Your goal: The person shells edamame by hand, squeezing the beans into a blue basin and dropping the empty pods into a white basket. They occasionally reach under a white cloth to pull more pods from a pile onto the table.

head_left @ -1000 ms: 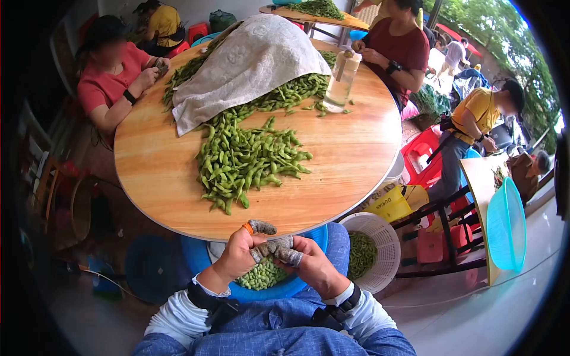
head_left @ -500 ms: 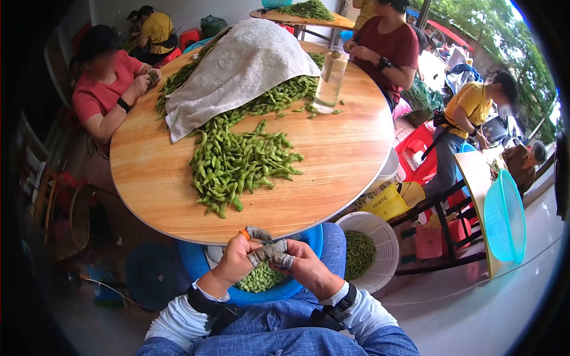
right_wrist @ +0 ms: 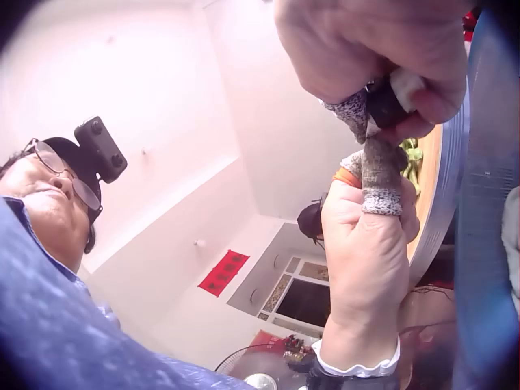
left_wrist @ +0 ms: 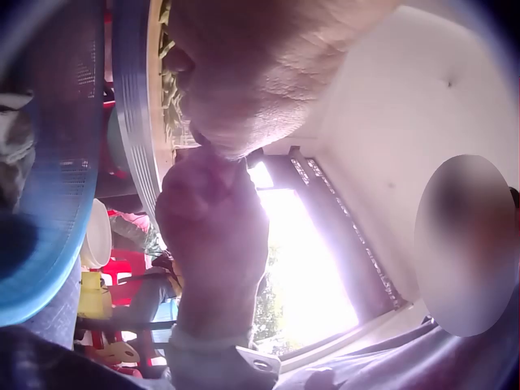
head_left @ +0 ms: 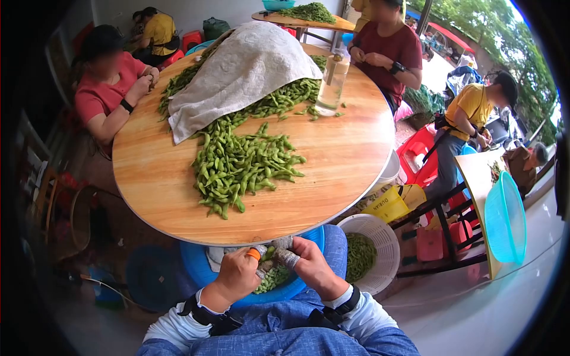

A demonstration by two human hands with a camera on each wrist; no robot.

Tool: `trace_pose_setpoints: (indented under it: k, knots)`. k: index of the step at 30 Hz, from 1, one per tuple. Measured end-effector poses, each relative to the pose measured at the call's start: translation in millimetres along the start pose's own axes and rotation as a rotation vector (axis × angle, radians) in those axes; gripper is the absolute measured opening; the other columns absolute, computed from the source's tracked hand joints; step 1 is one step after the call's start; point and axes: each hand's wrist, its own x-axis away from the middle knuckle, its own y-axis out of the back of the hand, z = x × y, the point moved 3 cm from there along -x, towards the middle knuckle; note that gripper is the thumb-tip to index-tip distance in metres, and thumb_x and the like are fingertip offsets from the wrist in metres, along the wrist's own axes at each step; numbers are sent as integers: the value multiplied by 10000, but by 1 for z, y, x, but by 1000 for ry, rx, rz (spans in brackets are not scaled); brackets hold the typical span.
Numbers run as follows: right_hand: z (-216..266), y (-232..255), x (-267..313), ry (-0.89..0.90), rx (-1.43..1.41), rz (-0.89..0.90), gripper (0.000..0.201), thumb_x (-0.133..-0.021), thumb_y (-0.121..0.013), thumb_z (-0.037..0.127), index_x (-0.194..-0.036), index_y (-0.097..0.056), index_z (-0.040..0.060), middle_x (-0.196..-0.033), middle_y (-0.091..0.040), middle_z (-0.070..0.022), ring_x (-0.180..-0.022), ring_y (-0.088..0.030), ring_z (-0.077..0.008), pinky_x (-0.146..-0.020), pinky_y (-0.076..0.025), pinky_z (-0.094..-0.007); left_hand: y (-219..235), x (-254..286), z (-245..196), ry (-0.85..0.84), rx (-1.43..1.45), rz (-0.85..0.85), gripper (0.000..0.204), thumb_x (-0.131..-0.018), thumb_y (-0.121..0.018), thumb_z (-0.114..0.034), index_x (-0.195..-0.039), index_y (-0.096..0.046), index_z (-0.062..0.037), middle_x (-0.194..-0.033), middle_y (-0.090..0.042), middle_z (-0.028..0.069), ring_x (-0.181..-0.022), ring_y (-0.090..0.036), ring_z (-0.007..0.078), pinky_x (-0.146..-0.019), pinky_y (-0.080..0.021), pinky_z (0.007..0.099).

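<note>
while both hands are meeting near the table's edge, the left hand (head_left: 236, 274) is bending its fingers and seemingly pinching a green pod (head_left: 269, 254) in the gap between the two; the right hand (head_left: 314, 268) is holding its curled fingers close beside it, though one cannot tell whether they are gripping anything. grey finger covers (head_left: 289, 257) are wrapping several tips (probably sparing the skin from rubbing). the hands are hovering over a blue basin (head_left: 193, 261), where pale beans (head_left: 273, 279) are lying, presumably so that whatever drops is landing inside. a pile of pods (head_left: 237, 169) is resting on the round tabletop (head_left: 332, 172), fairly near its close edge, likely for easy reach. behind it, a cloth (head_left: 249, 68) is covering much of a larger heap (head_left: 291, 97), perhaps keeping it fresh. a white basket (head_left: 389, 258) is standing to the right of the basin, holding green pieces (head_left: 359, 258) too small to identify, perhaps for handy tossing.
</note>
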Motion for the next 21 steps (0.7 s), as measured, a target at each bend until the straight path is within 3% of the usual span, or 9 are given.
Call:
trace_pose_setpoints:
  k: [2,6,9,13,14,17,19,21]
  knots:
    - [4,-3,1,-76,-27,7,212,-819,-502,34,-1021,-527,-25,-956,-584,-42,-869,-535,-103,-792,-422,-244,-11,5,11,60,132,34,253,-665,-599,-97,-874,-527,25,-736,-571,176,-678,-566,334,-594,-446,357]
    - [-7,-2,-2,-7,-138,42,221,-820,-521,59,-1024,-530,-23,-963,-586,-50,-868,-543,-111,-787,-430,-250,-14,4,12,120,577,-45,212,-745,-558,-93,-927,-532,13,-819,-594,134,-736,-584,221,-661,-439,301]
    - [-13,-2,-6,51,-171,58,229,-811,-544,72,-1019,-532,-22,-956,-589,-54,-858,-545,-109,-779,-434,-250,-13,5,10,179,715,-99,162,-803,-491,-81,-939,-533,-3,-835,-587,84,-767,-549,151,-709,-423,276]
    - [-18,0,-11,182,-58,93,236,-800,-568,89,-1005,-534,-24,-956,-588,-51,-864,-537,-112,-792,-416,-254,-18,10,17,308,846,-116,145,-834,-473,-123,-905,-533,-11,-726,-542,14,-629,-481,78,-551,-382,219]
    - [-20,2,-12,194,-20,105,235,-807,-560,89,-1011,-529,-25,-967,-583,-44,-883,-526,-111,-809,-400,-256,-30,17,25,409,956,-48,149,-849,-462,-152,-916,-546,-48,-684,-509,-26,-538,-411,43,-484,-316,187]
    - [-16,-2,-10,198,109,112,241,-811,-555,92,-1022,-525,-21,-972,-577,-36,-893,-516,-107,-817,-392,-254,-49,24,30,749,1578,-151,169,-861,-431,-157,-951,-554,-85,-690,-508,-40,-496,-376,35,-460,-291,178]
    - [-19,0,-9,166,102,97,243,-811,-551,88,-1024,-522,-25,-968,-574,-35,-893,-509,-101,-818,-389,-254,-49,24,31,783,1609,-97,191,-872,-426,-187,-979,-550,-88,-654,-468,-50,-497,-364,23,-429,-262,175]
    - [-13,-3,-7,132,106,58,233,-810,-548,84,-1012,-524,-28,-958,-575,-34,-882,-511,-97,-809,-392,-251,-47,23,33,640,1476,-27,199,-869,-454,-220,-976,-546,-79,-658,-472,-50,-497,-368,33,-428,-262,176]
